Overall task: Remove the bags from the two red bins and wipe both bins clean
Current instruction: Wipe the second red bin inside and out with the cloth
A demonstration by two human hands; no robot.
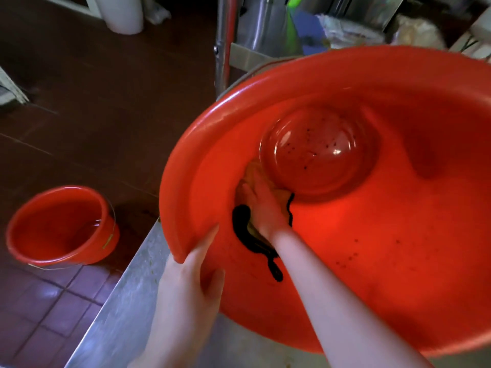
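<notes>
Large round red plastic bin (265, 83), tilted on a steel counter (127, 301): the left hand (191, 277) curls round its near rim. Inside, the right hand (261, 208), fingers flat, presses a yellow black-edged cloth (240, 221) against the wall beside the base. Smaller red plastic bucket (61, 188) stands on the floor, left.

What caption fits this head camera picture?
Left hand grips the red bin by its rim; right hand presses a cloth inside.
</notes>
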